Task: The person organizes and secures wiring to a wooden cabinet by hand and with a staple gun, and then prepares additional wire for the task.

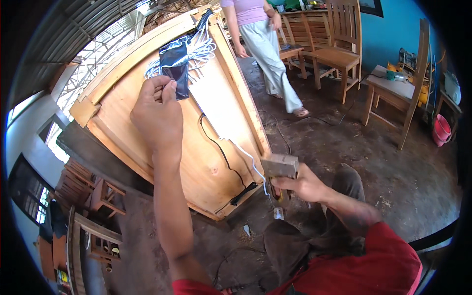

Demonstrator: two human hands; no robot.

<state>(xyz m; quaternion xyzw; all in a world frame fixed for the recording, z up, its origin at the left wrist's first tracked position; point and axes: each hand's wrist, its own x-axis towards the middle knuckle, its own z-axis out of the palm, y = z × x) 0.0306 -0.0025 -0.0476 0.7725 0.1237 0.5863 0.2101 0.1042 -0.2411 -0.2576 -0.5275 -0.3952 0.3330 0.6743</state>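
Note:
A wooden cabinet panel [142, 137] stands tilted before me, with coiled white cable [200, 49] held against it by black tape [174, 51]. My left hand [156, 105] is closed in a pinch at the lower end of the tape, near the coil. A long white plastic box or strip [214, 108] lies on the panel; a thin white cord runs down from it, beside a dark cord [221, 152]. My right hand [300, 184] is closed on a grey block-like tool [280, 164] with a yellow part below, at the panel's lower right edge.
Another person [263, 54] in a lilac top stands beyond the panel. Wooden chairs [334, 59] are at right and lower left [103, 196]. A pink bucket [440, 130] sits at far right. Cables and scraps lie on the dark floor [314, 137] by my knees.

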